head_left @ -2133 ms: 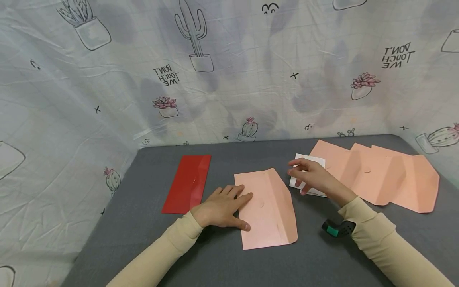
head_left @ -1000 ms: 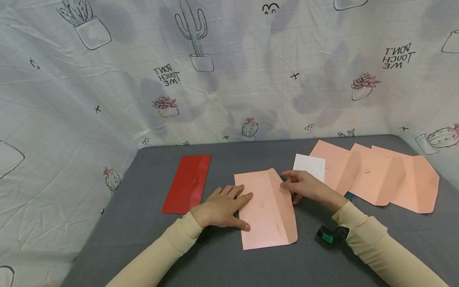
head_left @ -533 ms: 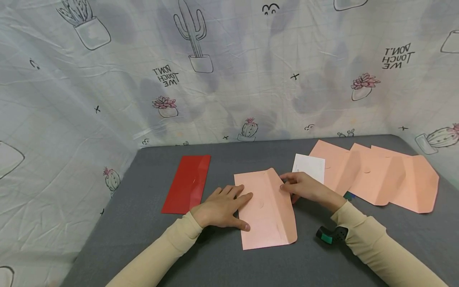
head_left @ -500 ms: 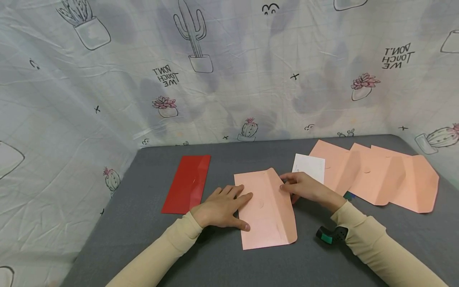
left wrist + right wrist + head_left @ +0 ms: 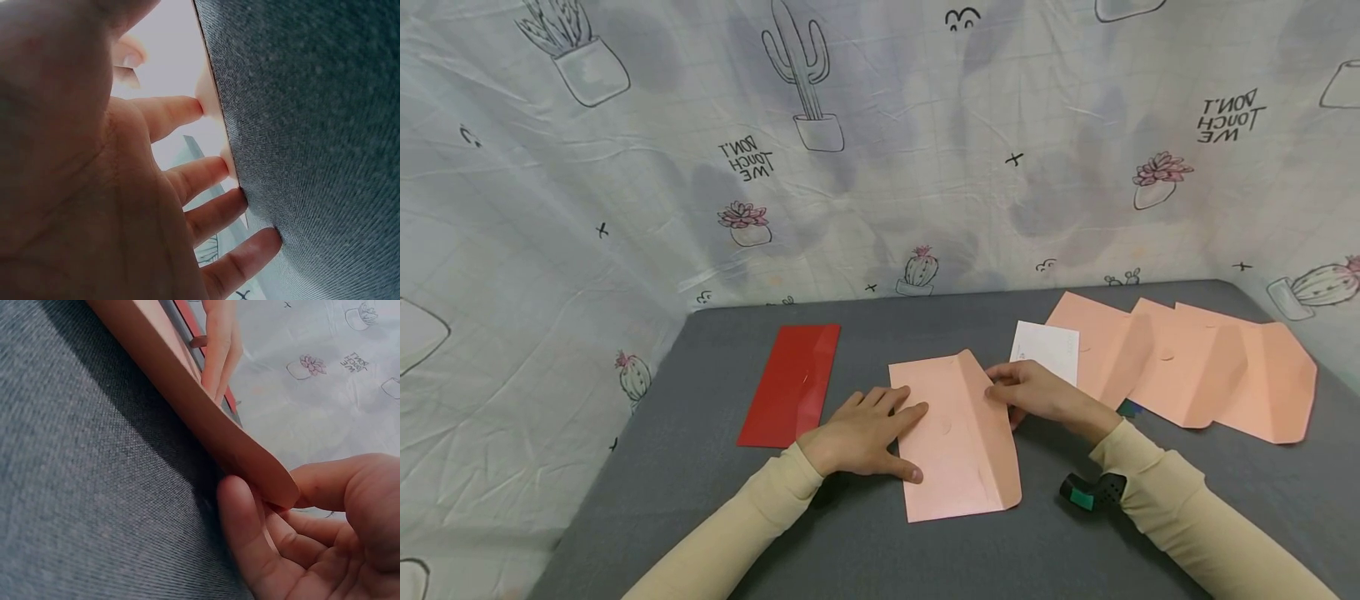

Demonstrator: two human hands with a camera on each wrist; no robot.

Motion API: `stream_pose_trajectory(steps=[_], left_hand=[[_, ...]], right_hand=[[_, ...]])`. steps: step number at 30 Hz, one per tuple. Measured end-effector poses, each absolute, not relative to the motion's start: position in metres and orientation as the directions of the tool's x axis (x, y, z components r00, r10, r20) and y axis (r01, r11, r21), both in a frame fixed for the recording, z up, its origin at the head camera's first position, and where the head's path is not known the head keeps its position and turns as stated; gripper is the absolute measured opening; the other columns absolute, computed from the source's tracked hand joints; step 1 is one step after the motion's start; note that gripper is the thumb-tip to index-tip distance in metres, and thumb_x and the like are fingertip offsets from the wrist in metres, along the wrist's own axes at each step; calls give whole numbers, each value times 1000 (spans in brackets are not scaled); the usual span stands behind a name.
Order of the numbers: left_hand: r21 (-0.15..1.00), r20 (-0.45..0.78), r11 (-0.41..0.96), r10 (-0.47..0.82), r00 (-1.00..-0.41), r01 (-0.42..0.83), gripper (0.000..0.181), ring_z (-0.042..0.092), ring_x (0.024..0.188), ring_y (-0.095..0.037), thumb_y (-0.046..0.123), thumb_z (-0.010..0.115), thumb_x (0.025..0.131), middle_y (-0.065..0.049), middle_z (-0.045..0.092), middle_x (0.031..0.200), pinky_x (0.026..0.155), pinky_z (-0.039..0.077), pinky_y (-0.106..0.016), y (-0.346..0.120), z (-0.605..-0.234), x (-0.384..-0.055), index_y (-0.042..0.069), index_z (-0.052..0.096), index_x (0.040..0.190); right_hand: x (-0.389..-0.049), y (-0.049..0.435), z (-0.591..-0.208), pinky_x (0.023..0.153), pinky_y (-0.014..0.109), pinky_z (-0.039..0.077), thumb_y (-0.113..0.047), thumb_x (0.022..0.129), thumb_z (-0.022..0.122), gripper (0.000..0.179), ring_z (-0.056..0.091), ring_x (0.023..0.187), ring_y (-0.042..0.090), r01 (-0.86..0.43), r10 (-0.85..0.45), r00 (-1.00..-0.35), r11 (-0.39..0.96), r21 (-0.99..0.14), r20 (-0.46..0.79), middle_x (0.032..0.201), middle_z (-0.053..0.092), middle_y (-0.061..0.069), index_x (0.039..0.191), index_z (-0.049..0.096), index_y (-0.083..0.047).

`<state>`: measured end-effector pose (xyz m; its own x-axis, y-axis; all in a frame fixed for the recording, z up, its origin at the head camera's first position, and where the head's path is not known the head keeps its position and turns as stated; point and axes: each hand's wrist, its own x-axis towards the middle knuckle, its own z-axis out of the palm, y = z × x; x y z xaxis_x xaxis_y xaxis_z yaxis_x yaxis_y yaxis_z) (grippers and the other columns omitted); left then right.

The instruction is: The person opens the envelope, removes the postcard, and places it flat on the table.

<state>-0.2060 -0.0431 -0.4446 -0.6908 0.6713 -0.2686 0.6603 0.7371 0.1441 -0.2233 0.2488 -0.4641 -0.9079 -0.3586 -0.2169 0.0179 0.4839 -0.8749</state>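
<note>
A pale pink envelope [image 5: 943,442] lies on the grey table in the middle of the head view, its flap [image 5: 996,433] on the right side. My left hand [image 5: 865,433] rests on the envelope's left edge with fingers spread. My right hand [image 5: 1037,396] is at the upper part of the flap's edge. In the right wrist view the flap [image 5: 250,459] stands raised from the cloth, its corner pinched between thumb [image 5: 237,500] and index finger. A white card [image 5: 1048,350] lies just beyond the right hand, which hides its lower part.
A red envelope [image 5: 790,383] lies to the left. Several overlapping pink envelopes [image 5: 1187,358] lie at the right back. A small blue-green thing [image 5: 1129,407] shows beside the right wrist, mostly hidden. A cactus-print curtain [image 5: 865,183] hangs behind the grey table [image 5: 700,467].
My right hand has come from above the white card, leftward and down to the pink envelope's flap, and has stayed there for about a second. The left hand has not moved.
</note>
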Motion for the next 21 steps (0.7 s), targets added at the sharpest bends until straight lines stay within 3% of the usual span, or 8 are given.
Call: stream_pose_trajectory(steps=[8, 21], left_hand=[[159, -274, 738, 671, -689, 656, 92, 30, 148, -27, 66, 69, 84, -6, 29, 166, 119, 31, -52, -43, -444, -206, 26, 33, 159], [198, -218, 727, 686, -694, 657, 86, 38, 145, -30, 61, 70, 87, -7, 36, 162, 117, 35, -56, -48, -441, -207, 22, 38, 157]], right_hand=[[-219, 248, -462, 68, 38, 62, -12, 100, 57, 41, 73, 80, 19, 4, -359, -912, 472, -881, -197, 106, 73, 20, 133, 56, 11], [-217, 248, -457, 65, 38, 62, -15, 101, 57, 42, 74, 76, 18, 5, -342, -921, 464, -886, -185, 109, 73, 21, 136, 55, 9]])
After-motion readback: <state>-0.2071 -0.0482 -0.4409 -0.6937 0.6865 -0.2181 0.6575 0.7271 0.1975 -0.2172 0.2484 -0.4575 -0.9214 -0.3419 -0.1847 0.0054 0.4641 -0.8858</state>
